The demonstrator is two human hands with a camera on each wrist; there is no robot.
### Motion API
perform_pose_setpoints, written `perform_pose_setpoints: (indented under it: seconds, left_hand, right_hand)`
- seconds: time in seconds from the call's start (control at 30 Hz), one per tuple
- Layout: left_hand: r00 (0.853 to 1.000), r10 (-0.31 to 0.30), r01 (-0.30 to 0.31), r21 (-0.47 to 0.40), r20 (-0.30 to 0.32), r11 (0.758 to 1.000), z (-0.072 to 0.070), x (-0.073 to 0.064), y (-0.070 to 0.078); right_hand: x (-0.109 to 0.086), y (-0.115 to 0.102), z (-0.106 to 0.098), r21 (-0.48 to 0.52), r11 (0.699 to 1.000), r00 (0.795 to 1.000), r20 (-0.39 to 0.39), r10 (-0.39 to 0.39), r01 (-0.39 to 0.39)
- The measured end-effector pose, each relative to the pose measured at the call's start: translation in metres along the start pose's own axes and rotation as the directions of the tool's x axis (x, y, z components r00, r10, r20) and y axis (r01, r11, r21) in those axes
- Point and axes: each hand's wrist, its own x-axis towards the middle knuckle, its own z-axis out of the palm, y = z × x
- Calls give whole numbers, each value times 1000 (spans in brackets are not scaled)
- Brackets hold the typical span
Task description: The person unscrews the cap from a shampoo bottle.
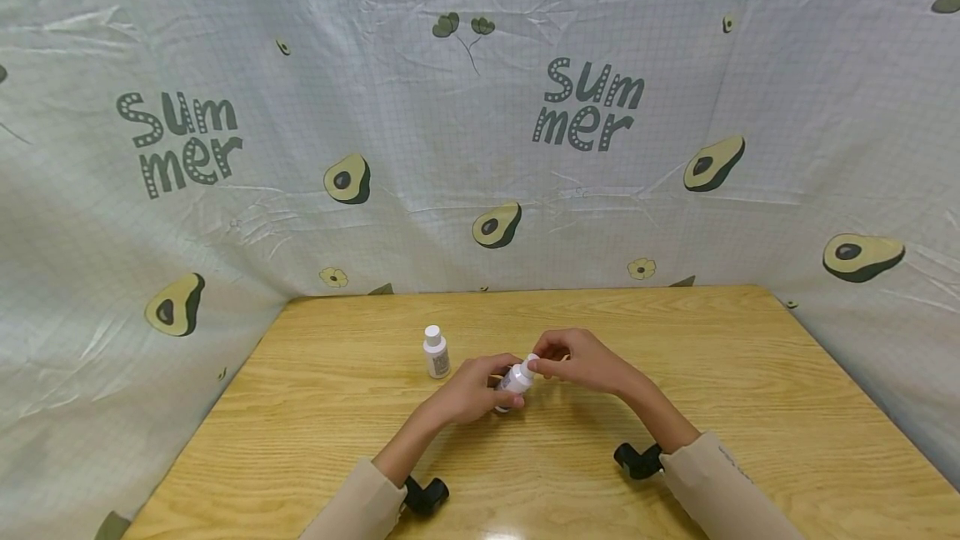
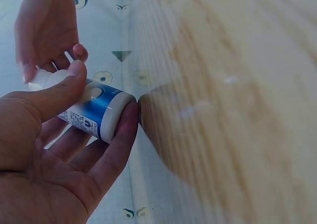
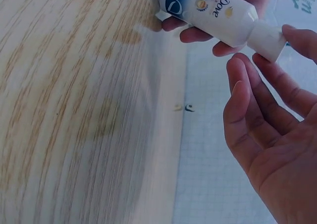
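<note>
A small white Dove bottle [image 3: 229,17] with a blue label lies tilted in my left hand [image 1: 474,390], its cap end toward my right hand. In the left wrist view, the thumb and fingers of the left hand wrap its body, close by the wooden surface. My right hand [image 1: 581,358] pinches the white cap [image 3: 267,39] between thumb and index finger, the other fingers loosely bent beneath. A second white bottle [image 1: 436,352] with a white cap and a grey-looking label stands upright on the table, left of and behind the hands.
The wooden table [image 1: 322,407] reaches back to a pale hanging cloth [image 1: 420,123] printed with avocados and lettering, which also runs along both sides. Black wrist devices [image 1: 638,461] sit by the two beige sleeves.
</note>
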Motion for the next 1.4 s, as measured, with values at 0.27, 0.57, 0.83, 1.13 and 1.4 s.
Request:
perform_pose_setpoints:
  seconds: [0.27,0.57,0.83,1.13,1.4]
  left_hand:
    - [1000,-12,12,-14,-1,1000,1,0,0]
    - [1000,-3,3,9,0,1000,0,-1,0]
    - [1000,11,-11,20,-1,1000,0,0,0]
    - [1000,-5,5,13,-2,1000,0,0,0]
    - [1000,-12,12,10,5,1000,0,-1,0]
  right_hand:
    - [-2,-2,-2,-9,998,999,7,-54,54]
    - [-1,-1,0,-27,1000,1000,-14,-7,6]
    - [-1,0,1,-26,999,1000,-19,-19,18]
    - [-2,1,-1,-29,997,997,-13,-71,71]
    - [-2,1,-2,-30,999,999,-28,-39,39]
